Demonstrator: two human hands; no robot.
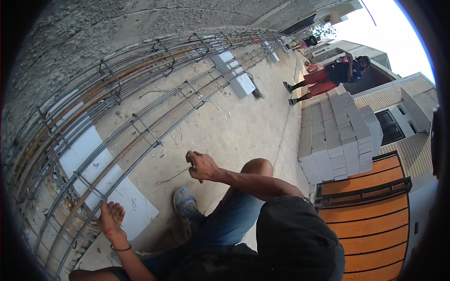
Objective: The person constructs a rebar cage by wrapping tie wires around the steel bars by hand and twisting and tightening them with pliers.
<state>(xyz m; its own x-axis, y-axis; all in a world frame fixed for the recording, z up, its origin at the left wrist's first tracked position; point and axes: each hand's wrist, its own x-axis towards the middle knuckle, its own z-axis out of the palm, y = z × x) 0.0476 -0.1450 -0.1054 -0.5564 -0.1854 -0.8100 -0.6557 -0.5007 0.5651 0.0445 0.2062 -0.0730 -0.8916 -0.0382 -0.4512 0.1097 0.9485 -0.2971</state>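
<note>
My left hand (112,218) is beside a long rebar cage (136,122), palm showing and fingers loosely bent apart. Its thumb side is against or very near the cage's outer bar; I cannot tell whether they touch. Nothing shows in that hand. My right hand (204,167) is closed around a small dark tool, whose end (200,181) sticks out below the fist; the rest is hidden by the fingers. A thin wire (174,178) trails from near this fist, above the concrete. Square stirrups join the cage's long bars, some of them rusty.
White blocks (136,210) lie under the cage, with more blocks (241,84) farther along. A rough grey wall (70,42) runs behind it. To the right are stacked pale blocks (328,140), an orange gate (370,215) and a standing person (328,77). Wire scraps litter the concrete.
</note>
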